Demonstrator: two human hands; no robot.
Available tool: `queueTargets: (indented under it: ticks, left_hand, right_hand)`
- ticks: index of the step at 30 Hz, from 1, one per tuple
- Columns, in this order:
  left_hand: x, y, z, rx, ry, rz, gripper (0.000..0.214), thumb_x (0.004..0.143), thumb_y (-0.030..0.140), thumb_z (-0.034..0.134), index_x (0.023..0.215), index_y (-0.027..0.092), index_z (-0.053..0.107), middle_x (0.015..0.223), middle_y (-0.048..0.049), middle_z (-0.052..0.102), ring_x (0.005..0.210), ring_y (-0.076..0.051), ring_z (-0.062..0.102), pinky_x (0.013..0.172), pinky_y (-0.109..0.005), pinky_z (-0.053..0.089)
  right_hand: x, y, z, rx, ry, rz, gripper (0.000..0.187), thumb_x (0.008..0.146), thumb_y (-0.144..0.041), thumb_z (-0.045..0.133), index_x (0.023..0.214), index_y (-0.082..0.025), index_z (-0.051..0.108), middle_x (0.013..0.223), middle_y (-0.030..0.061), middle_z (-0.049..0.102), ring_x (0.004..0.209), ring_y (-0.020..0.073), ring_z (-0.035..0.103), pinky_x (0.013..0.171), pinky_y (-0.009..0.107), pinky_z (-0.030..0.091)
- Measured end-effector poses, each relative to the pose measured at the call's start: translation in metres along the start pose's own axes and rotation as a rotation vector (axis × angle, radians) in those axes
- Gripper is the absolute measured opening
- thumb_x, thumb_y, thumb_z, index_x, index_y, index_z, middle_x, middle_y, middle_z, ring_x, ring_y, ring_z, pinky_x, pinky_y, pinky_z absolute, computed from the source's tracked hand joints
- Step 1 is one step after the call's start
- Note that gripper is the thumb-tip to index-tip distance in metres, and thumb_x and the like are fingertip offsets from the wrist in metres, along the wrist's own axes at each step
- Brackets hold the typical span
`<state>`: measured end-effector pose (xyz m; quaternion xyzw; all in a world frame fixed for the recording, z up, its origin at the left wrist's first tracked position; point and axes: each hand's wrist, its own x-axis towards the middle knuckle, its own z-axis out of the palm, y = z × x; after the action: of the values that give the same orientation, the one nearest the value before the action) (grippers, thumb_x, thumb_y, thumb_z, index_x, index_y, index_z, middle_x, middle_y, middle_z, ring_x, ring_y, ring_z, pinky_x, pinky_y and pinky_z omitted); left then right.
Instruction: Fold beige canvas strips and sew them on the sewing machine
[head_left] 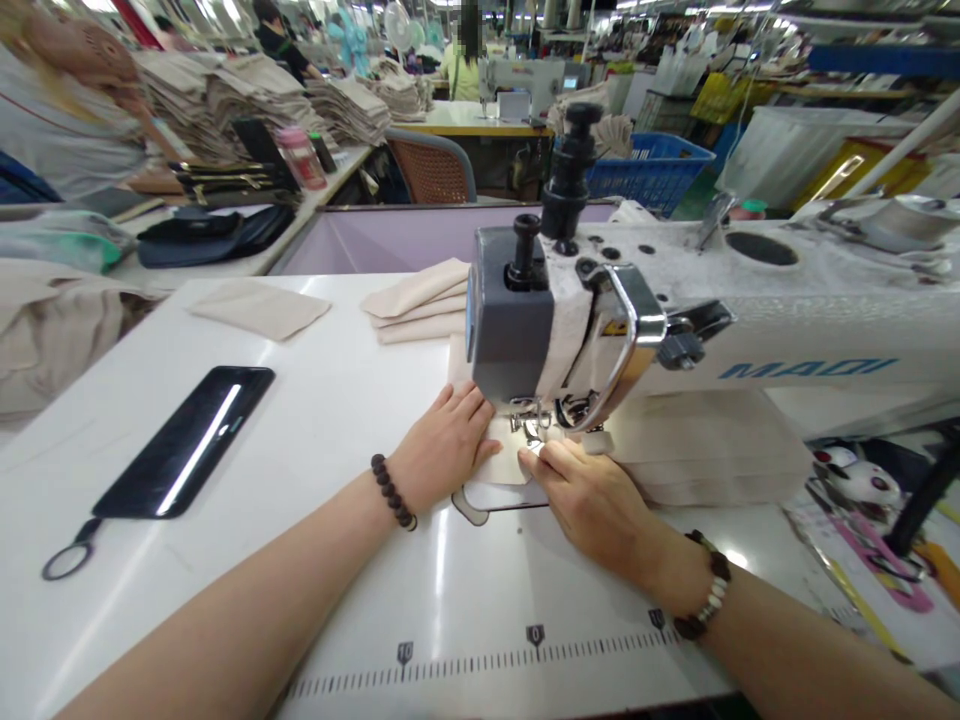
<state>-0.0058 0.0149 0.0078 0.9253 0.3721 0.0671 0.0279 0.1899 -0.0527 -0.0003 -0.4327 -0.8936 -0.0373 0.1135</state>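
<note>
A white sewing machine [750,330] stands on the white table [322,420]. A beige fabric piece [504,462] lies under its presser foot [534,425]. My left hand [442,445] rests flat on the fabric's left side, fingers stretched out toward the needle. My right hand [589,495] presses on the fabric just right of the foot, fingers curled together at the cloth's edge. Both wrists wear bead bracelets. A folded beige stack [705,445] sits beneath the machine arm.
A black phone [191,438] with a ring strap lies at the left. Beige pieces [259,305] and a small pile [420,300] lie behind. Fabric stacks [247,100], a blue basket [649,170] and other workers fill the background. A ruler scale [525,655] marks the table's front.
</note>
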Motion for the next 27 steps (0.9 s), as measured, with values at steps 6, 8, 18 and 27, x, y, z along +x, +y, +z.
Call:
queueTargets:
  ticks: [6,8,18,27]
  left_hand:
    - [-0.006,0.004,-0.001,-0.012,0.021,0.07,0.02,0.089,0.027,0.046,0.096,0.011,0.056,0.104,-0.0121,0.055,0.102,-0.026,0.05,0.089,-0.044,0.041]
    - [-0.011,0.01,-0.004,-0.066,-0.01,0.201,0.018,0.09,0.022,0.042,0.094,0.013,0.057,0.099,-0.0092,0.057,0.096,-0.022,0.053,0.087,-0.038,0.044]
    - [-0.019,0.017,-0.005,-0.122,-0.026,0.324,0.026,0.093,0.017,0.033,0.095,0.009,0.058,0.096,-0.0087,0.059,0.097,-0.018,0.054,0.087,-0.031,0.048]
    - [-0.005,0.012,0.002,-0.171,-0.032,0.225,0.021,0.092,0.015,0.037,0.09,0.011,0.057,0.096,-0.0063,0.057,0.102,-0.014,0.053,0.097,-0.028,0.041]
  right_hand:
    - [-0.003,0.002,-0.001,0.026,0.014,-0.029,0.023,0.086,-0.01,0.039,0.1,-0.014,0.057,0.077,0.0047,0.052,0.07,0.0169,0.044,0.063,0.029,0.034]
    - [-0.005,0.003,-0.001,0.066,0.047,-0.083,0.024,0.088,-0.012,0.037,0.098,-0.015,0.059,0.076,0.0041,0.052,0.068,0.0166,0.044,0.062,0.03,0.032]
    - [-0.003,0.003,0.0,0.097,0.069,-0.082,0.025,0.088,-0.012,0.036,0.097,-0.014,0.06,0.073,0.0041,0.053,0.066,0.0159,0.044,0.06,0.029,0.031]
    - [0.002,0.001,0.004,0.023,0.071,0.005,0.026,0.085,-0.007,0.037,0.1,-0.011,0.057,0.073,0.0051,0.051,0.067,0.0161,0.045,0.06,0.027,0.034]
